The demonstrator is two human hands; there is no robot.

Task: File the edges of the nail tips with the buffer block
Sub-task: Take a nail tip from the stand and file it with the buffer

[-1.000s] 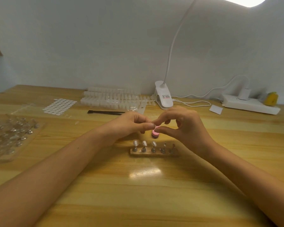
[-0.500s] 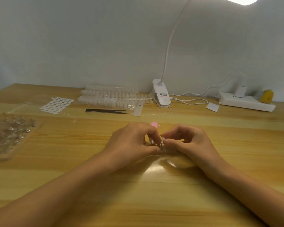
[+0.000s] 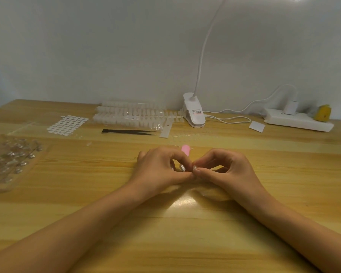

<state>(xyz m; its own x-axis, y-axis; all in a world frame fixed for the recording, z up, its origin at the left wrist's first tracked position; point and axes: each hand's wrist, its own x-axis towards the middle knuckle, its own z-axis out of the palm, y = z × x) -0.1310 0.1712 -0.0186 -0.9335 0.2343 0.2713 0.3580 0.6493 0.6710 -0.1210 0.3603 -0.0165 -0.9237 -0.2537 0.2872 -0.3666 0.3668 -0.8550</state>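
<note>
My left hand (image 3: 159, 170) rests on the wooden table with its fingers curled, and the pink buffer block (image 3: 185, 150) sticks out above its index finger. A small clear nail tip (image 3: 182, 167) shows in the gap between that hand's index finger and thumb. My right hand (image 3: 227, 170) meets it fingertip to fingertip, thumb and index finger pinching at the nail tip; the pinch itself is mostly hidden. The holder with the other nail tips is covered by both hands.
Black tweezers (image 3: 127, 132), strips of nail tips (image 3: 130, 115), a sheet of white dots (image 3: 68, 125) and a clip lamp (image 3: 194, 113) lie behind the hands. A clear tray of metal stands (image 3: 10, 160) sits at left. A power strip (image 3: 297, 120) is at back right.
Both hands dropped from above the nail tip holder onto it, hiding it. The pink buffer block went from between the hands to above my left index finger.
</note>
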